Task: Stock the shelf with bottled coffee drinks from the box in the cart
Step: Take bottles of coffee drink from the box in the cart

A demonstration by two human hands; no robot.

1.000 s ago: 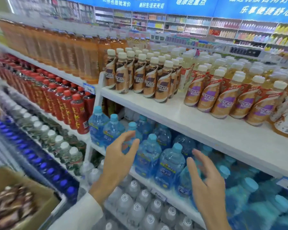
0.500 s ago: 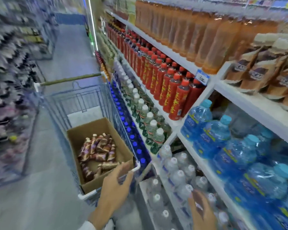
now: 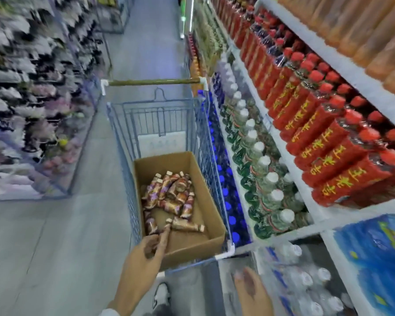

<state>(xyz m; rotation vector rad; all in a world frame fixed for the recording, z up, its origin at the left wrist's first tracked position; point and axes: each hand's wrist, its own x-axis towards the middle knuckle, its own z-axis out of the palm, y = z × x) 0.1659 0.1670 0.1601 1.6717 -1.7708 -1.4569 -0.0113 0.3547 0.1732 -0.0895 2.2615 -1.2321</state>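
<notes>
An open cardboard box [image 3: 211, 216] stands in the near end of a blue wire cart [image 3: 160, 119]. Several brown and purple coffee bottles [image 3: 171, 196] lie loose in it. My left hand [image 3: 146, 256] hangs over the box's near left corner, fingers apart, one finger pointing at a bottle lying at the front [image 3: 187, 225]; it holds nothing. My right hand [image 3: 251, 290] is low, right of the cart and in front of the bottom shelf, open and empty. The coffee shelf itself is out of view.
The shelving on the right carries red bottles [image 3: 324, 142], orange drinks [image 3: 360, 26], green-labelled white-capped bottles [image 3: 255, 160], blue-capped bottles [image 3: 226, 179] and clear water bottles [image 3: 306, 283]. The cart handle [image 3: 153, 82] points down the aisle. Racks of goods [image 3: 27, 87] line the left. My shoe [image 3: 161, 295] shows below.
My view has swung left and down from the coffee shelf to the cart. Both hands have dropped from the shelf; the left has reached over the box's near corner.
</notes>
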